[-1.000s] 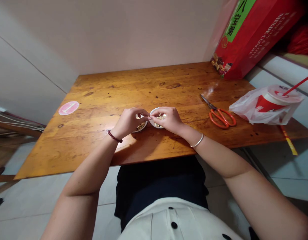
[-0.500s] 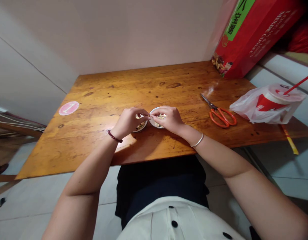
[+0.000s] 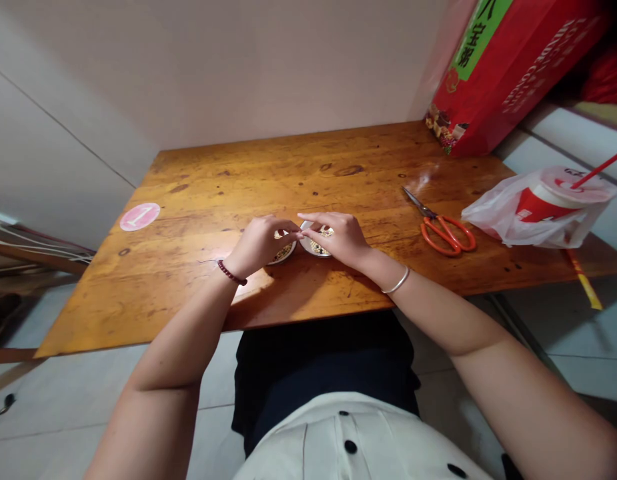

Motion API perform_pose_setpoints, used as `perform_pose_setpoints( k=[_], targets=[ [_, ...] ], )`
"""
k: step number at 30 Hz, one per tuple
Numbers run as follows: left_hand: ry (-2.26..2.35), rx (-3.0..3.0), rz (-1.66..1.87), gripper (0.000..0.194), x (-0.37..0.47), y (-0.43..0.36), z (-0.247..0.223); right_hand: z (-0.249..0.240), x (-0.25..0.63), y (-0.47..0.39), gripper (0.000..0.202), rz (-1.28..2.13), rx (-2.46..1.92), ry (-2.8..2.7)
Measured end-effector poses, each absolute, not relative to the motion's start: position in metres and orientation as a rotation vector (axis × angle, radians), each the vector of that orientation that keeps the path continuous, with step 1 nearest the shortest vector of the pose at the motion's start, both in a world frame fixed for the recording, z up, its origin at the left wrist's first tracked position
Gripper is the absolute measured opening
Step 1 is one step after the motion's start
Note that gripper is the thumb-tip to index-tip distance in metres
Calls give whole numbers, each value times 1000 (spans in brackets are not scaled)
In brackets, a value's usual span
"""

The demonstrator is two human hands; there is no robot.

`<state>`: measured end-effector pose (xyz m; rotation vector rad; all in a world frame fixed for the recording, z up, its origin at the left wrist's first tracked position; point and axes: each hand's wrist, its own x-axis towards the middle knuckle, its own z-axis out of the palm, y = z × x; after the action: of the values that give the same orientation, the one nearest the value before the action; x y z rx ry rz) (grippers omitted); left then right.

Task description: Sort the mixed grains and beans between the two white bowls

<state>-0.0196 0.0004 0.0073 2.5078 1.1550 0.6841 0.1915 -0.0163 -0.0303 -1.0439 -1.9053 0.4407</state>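
Note:
Two small white dishes of beads stand side by side on the wooden table (image 3: 228, 193). Over the left dish (image 3: 284, 255) is my left hand (image 3: 263, 243), its thumb and fingertips pinched together; whatever it grips is too small to make out. My right hand (image 3: 338, 237) is above the right dish (image 3: 315, 248), with the index finger lifted away from the thumb. The right thumb tip meets the left fingertips between the dishes. A thin dark thread lies left of my left wrist.
Orange-handled scissors (image 3: 445, 233) lie to the right. Beyond them sits a red and white cup (image 3: 551, 200) in a plastic bag. A red box (image 3: 513, 73) stands at the back right, and a round pink sticker (image 3: 139, 217) marks the left side.
My right index finger has lifted away from the thumb, where the fingertips were together before. The left hand keeps its pinch in nearly the same place.

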Motion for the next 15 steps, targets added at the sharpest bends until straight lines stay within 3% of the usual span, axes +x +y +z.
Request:
perform_pose_setpoints(
  k=[8,15],
  targets=[
    [1160,2485,672,40,-19,1,10,-32,190,-11,36,791,-1005,-1718],
    [1145,2512,671,36,-16,-2,13,-33,189,-3,57,1200,-904,-1454]
  ],
)
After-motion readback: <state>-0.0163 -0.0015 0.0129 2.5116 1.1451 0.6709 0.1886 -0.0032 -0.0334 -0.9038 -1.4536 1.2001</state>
